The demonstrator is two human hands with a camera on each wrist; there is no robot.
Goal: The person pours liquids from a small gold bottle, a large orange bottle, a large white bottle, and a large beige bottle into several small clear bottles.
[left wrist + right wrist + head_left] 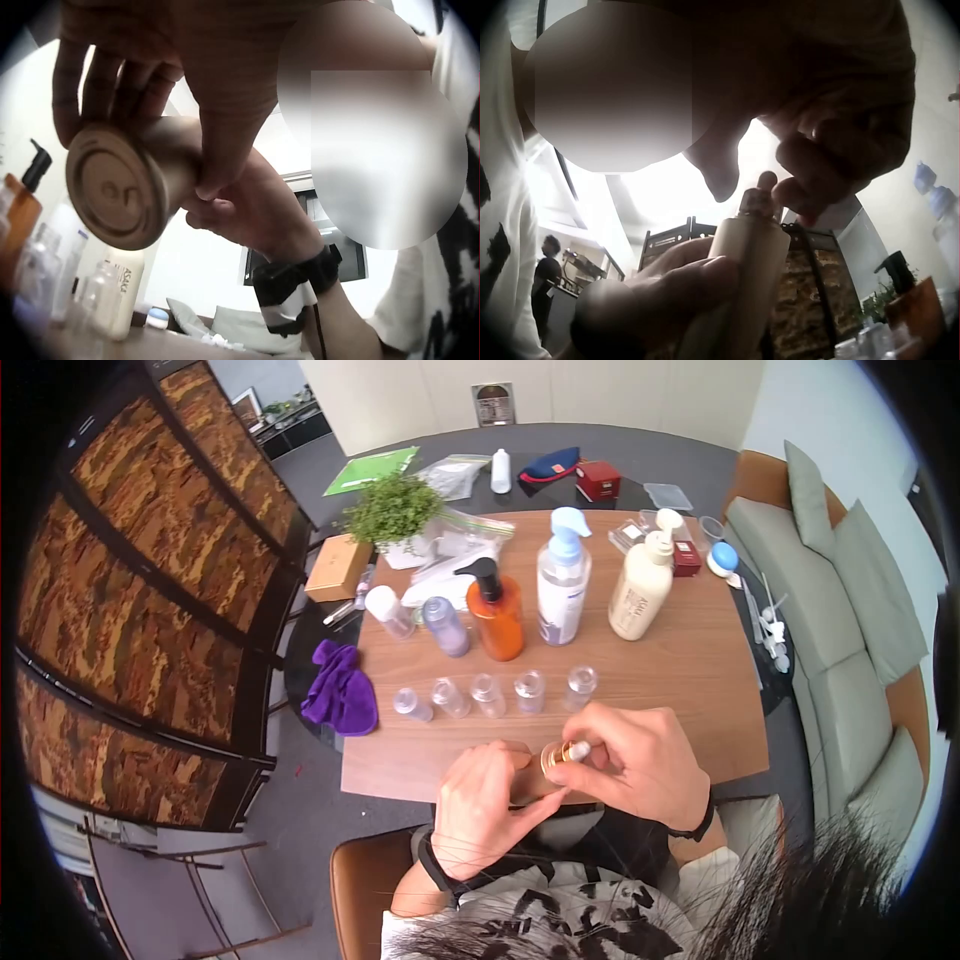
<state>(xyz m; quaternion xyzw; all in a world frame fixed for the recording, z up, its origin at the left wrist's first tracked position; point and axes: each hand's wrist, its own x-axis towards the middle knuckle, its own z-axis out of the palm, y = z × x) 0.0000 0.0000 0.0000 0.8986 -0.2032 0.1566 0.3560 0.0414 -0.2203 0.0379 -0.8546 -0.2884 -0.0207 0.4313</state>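
Note:
My left hand (482, 795) grips a pale, cream-coloured cylindrical bottle (751, 251) around its body, low at the near edge of the table. In the left wrist view its round base (116, 187) faces the camera. A gold collar with a slim white-tipped nozzle (577, 751) tops the bottle, tilted in the head view. Around that top is my right hand (650, 760). Its curled fingers are right at the nozzle, while the right wrist view shows the thumb (718, 180) apart from the collar. Just beyond the hands stand several small clear bottles (488, 696) in a row.
On the wooden table (700, 720) stand an amber pump bottle (497, 625), a clear one with blue pump (562, 595) and a cream one (640, 595). A potted plant (392, 510) is behind. A purple cloth (340, 690) lies at left; a sofa (800, 590) is at right.

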